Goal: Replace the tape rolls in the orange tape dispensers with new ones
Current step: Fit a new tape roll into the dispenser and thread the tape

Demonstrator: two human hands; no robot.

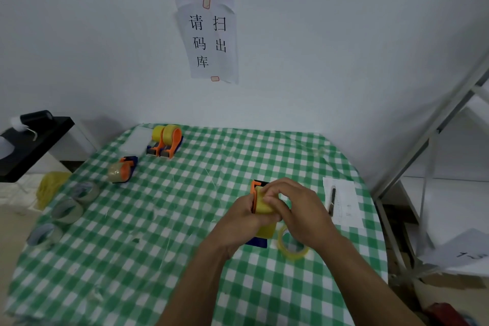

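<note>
Both hands work over the table (158,233), right of centre, on one orange tape dispenser (255,194). Left hand (242,218): grip curled round the dispenser body from the side. Right hand (299,208): grip pinching the yellow roll (265,205) seated in it.

Judged step: fitting a fresh roll into this unit. A loose yellow ring (292,247) lies just beside the right wrist; old or new, cannot tell. Two loaded dispensers (167,141) stand at the far edge, and a third dispenser (123,169) lies on its side to the left.

Next move likely calls for pressing the roll fully home and drawing the tape end toward the cutter while the left hand steadies the body.
</note>
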